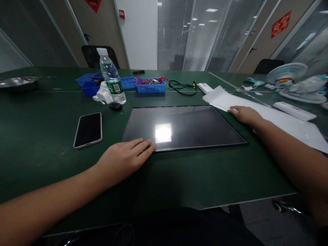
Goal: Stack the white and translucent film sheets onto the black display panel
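A flat dark display panel lies on the green table, its glossy face reflecting a bright light. My left hand rests on the panel's near left corner with fingers stretched out, holding nothing. On the right, my right hand has its fingers closed on the left edge of a large white sheet, just beyond the panel's right side. Part of that hand's grip is hidden from view. The sheet lies spread over the table, one corner reaching toward the panel's far right corner.
A phone lies left of the panel. Behind stand a water bottle, a black mouse-like object, and blue bins, one holding red wires. A black cable lies behind the panel. Far right are a fan and white boxes.
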Motion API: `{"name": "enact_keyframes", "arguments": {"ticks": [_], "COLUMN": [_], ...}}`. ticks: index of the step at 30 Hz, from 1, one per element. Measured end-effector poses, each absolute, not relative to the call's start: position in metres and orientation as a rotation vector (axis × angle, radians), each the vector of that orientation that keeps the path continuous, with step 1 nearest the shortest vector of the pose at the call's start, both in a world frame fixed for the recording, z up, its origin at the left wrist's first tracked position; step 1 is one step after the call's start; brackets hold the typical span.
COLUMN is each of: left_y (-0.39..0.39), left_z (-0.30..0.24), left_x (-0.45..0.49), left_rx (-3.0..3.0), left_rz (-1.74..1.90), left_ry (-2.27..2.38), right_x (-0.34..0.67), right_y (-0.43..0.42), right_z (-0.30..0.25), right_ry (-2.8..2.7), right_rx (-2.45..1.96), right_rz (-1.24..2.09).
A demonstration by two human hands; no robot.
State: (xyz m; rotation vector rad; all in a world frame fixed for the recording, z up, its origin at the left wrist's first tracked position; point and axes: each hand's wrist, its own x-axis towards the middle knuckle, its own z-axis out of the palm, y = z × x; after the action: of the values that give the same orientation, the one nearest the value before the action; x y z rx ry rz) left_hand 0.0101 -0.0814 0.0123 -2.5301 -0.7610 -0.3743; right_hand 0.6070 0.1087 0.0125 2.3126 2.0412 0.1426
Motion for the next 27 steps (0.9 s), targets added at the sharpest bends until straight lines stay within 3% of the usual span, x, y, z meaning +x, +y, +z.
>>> {"name": "enact_keyframes", "arguments": {"ticks": [6, 12, 17, 27], "left_y": [-0.049, -0.031, -0.026, -0.017], "left_z": [0.025, 0.023, 0.021, 0.027], "left_x": [-0.001, -0.014, -0.017, -0.021], "left_rx": [-2.821, -3.024, -3.065, -3.029], "left_rz": [-0.477, -0.131, -0.080, -0.048], "left_ry": [-0.710, -1.092, -1.160, -1.309], "right_x": [0.588, 0.577, 0.559, 0.518], "right_y": [0.091, 0.080, 0.073, 0.059], "right_z": [0.025, 0.026, 0.029, 0.032], "right_ry": [1.989, 1.997, 2.082, 2.562], "right_rx": [2.411, 2.546, 2.551, 1.815], "right_rz": [0.254, 0.381, 0.549, 0.506]}}
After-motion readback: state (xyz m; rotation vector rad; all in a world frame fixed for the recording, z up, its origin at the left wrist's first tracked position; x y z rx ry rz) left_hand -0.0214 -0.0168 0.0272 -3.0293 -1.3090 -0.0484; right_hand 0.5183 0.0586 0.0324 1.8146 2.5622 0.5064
